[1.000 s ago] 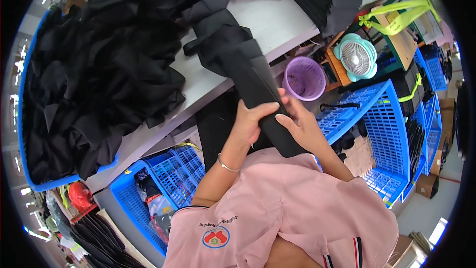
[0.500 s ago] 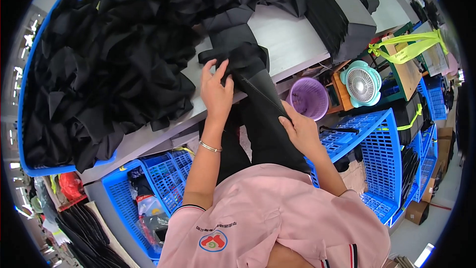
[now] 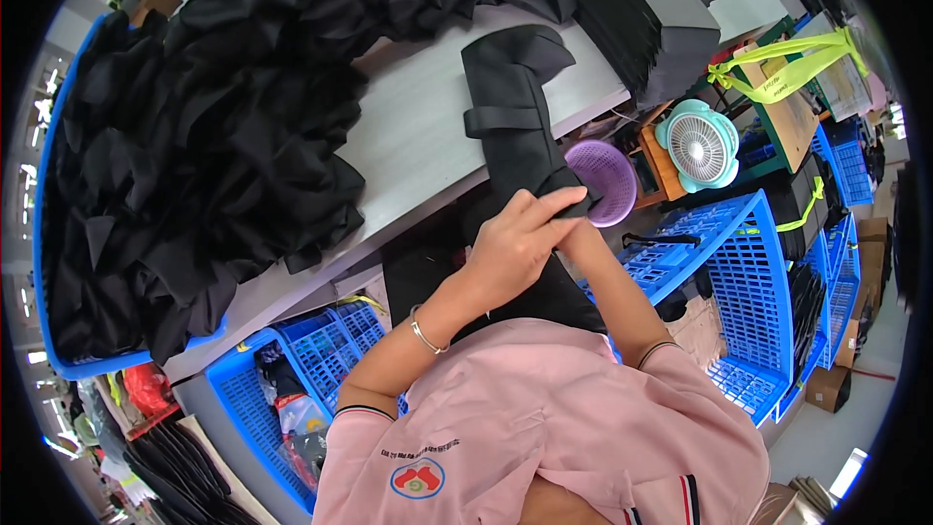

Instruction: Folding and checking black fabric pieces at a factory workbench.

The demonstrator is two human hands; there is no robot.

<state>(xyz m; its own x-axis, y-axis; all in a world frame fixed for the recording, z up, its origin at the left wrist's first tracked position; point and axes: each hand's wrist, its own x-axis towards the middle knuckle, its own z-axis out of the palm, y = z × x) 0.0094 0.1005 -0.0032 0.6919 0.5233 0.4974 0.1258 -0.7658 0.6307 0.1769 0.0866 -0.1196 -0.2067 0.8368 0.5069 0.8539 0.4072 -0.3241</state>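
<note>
A long black fabric piece [image 3: 510, 102] with a narrow cross band stretches from the worktable over its near edge toward me. My left hand [image 3: 517, 245] is closed on the near end of this piece, its fingers pressing the cloth from above. Beneath those fingers, my right hand [image 3: 575, 238] meets the same end; its fingertips are covered by the cloth and my left hand, but it appears to grip the cloth too. To the left lies a large heap of crumpled black fabric pieces [image 3: 194, 156], partly inside a blue tub [image 3: 44, 262].
A stack of flat black pieces [image 3: 646, 34] stands at the worktable's [image 3: 408, 107] right. Beyond the edge are a purple basket [image 3: 607, 180] and a turquoise fan [image 3: 698, 148]. Blue crates [image 3: 748, 301] stand right of me, and another blue crate [image 3: 238, 399] at lower left.
My left hand has moved from the table edge toward me and right, onto my right hand. The black fabric piece has shifted right, its far end now separate from the heap.
</note>
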